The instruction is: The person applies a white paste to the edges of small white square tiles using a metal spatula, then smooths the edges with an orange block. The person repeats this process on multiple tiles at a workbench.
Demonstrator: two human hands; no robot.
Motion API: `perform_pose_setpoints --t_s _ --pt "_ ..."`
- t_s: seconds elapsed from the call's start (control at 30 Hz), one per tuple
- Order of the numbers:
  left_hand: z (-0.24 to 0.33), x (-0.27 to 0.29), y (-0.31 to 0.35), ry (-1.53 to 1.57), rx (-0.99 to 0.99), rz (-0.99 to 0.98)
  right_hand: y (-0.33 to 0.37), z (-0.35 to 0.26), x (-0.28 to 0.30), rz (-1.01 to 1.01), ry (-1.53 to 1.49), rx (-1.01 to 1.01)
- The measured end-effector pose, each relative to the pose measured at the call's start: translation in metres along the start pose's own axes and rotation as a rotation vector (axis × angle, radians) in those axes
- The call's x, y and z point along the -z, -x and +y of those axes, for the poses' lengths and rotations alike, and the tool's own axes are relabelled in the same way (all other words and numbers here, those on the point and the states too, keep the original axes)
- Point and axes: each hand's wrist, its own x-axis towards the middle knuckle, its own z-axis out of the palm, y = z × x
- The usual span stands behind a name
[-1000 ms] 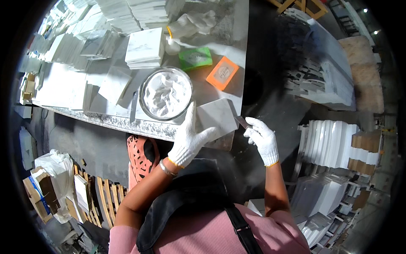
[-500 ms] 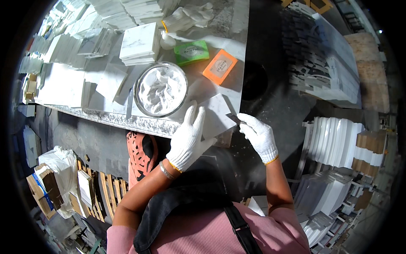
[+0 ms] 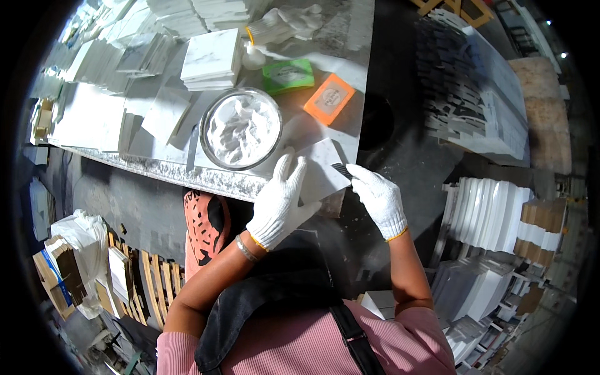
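A white marble tile (image 3: 324, 164) lies near the table's right front corner. My left hand (image 3: 276, 211), in a white knit glove, rests on its left side with the fingers stretched out and the thumb spread. In my gloved right hand (image 3: 380, 199) is a small dark, ridged flat piece (image 3: 340, 169), gripped between fingers and thumb at the tile's right edge. Its exact kind is hard to make out. Just beyond my left fingertips stands a round glass bowl (image 3: 202, 145) of white paste (image 3: 244, 128). An orange hand pad (image 3: 329, 100) and a green one (image 3: 287, 76) lie behind the tile.
Stacked marble tiles (image 3: 211, 55) and a spare white glove (image 3: 284, 26) occupy the back of the table (image 3: 350, 37). To the right stand a large pile of stone pieces (image 3: 459, 81) and white slabs (image 3: 487, 209). Wooden slats (image 3: 156, 278) lie at lower left.
My right hand has shifted slightly up and left along the tile's edge, still gripping the dark piece. My left hand stays on the tile. The whole view has moved a little.
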Motion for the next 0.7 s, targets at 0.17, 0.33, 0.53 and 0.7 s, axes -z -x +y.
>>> perform_pose_setpoints --t_s 0.17,0.33,0.53,0.7 --pt "-0.002 -0.003 0.001 0.015 0.005 0.012 0.008 -0.004 -0.004 0.017 -0.067 -0.087" --pt "-0.001 -0.002 0.001 0.004 0.023 -0.001 0.014 -0.009 -0.008 0.020 -0.069 -0.164" --pt "-0.003 -0.005 0.001 0.064 0.056 -0.037 0.026 -0.014 -0.014 0.043 -0.057 -0.194" --pt "-0.003 -0.003 -0.001 0.028 0.016 -0.001 0.010 -0.014 -0.012 0.053 -0.162 -0.291"
